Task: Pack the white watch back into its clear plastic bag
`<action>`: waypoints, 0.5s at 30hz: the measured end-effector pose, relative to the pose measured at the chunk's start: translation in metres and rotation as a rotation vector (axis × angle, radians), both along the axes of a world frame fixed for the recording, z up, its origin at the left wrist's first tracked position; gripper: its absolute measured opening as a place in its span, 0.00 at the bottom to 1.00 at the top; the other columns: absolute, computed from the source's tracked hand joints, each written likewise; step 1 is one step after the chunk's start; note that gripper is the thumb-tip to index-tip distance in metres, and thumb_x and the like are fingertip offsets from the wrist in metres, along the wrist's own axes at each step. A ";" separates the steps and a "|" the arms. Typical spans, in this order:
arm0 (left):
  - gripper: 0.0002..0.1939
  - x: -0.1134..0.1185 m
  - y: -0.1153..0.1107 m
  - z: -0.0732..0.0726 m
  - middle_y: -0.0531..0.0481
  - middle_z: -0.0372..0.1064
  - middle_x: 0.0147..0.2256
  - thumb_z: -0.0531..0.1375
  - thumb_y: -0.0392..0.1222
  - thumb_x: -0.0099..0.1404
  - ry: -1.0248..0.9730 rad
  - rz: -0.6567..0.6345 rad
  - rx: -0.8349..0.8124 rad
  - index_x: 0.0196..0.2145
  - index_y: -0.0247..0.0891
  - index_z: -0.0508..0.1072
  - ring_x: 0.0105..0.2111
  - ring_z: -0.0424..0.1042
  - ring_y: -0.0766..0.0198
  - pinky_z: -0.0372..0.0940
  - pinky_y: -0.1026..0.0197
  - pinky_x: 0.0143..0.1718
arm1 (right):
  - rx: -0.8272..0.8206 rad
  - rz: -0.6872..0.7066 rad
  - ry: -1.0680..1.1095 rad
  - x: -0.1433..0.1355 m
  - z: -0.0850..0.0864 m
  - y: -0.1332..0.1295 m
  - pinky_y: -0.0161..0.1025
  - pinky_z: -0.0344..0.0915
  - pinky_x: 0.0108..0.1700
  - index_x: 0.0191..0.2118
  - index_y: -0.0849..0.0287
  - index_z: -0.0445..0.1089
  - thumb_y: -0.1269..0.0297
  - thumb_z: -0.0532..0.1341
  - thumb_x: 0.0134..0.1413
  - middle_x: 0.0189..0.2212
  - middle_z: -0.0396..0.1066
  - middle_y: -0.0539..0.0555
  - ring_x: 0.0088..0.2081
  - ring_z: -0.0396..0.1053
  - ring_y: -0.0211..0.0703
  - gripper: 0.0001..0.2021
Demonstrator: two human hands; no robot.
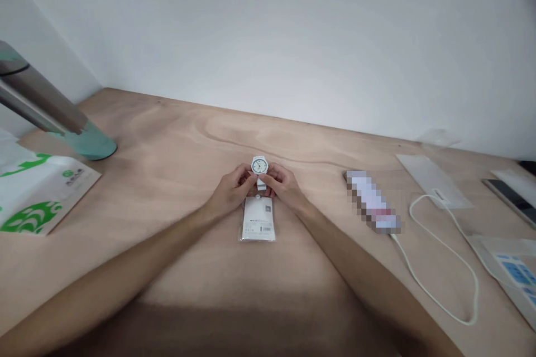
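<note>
Both hands meet at the middle of the wooden desk (176,139), pinching a small white wristwatch (259,167) between them. The left hand (233,192) closes on it from nine o'clock, the right hand (283,185) from three o'clock, fingers clamped on what seems to be the strap below the dial. The step looks like freeing or adjusting the watch; the next move calls for a steady hold and fine fingertip work. The watch has a round pale face with dark markings, standing upright. At six o'clock of it lies its clear packet (258,220), flat on the desk.
</note>
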State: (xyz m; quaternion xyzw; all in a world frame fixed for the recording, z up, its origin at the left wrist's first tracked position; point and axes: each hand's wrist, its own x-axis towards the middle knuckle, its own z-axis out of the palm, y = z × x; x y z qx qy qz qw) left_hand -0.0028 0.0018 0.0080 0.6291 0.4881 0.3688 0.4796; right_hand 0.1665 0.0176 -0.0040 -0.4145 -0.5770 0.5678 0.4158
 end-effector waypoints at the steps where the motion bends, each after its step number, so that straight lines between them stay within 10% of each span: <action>1: 0.18 0.000 0.000 0.001 0.53 0.65 0.29 0.54 0.55 0.64 0.008 -0.002 -0.001 0.41 0.38 0.68 0.27 0.64 0.71 0.60 0.67 0.29 | -0.003 -0.002 -0.003 0.000 0.000 0.000 0.28 0.59 0.19 0.34 0.61 0.65 0.51 0.64 0.51 0.22 0.65 0.48 0.19 0.63 0.31 0.17; 15: 0.18 -0.001 0.000 0.002 0.52 0.69 0.31 0.53 0.54 0.65 0.071 -0.036 0.021 0.40 0.36 0.69 0.29 0.66 0.71 0.60 0.69 0.31 | 0.007 -0.002 -0.039 0.000 -0.001 0.001 0.27 0.60 0.18 0.34 0.62 0.66 0.52 0.64 0.51 0.23 0.67 0.48 0.19 0.63 0.30 0.16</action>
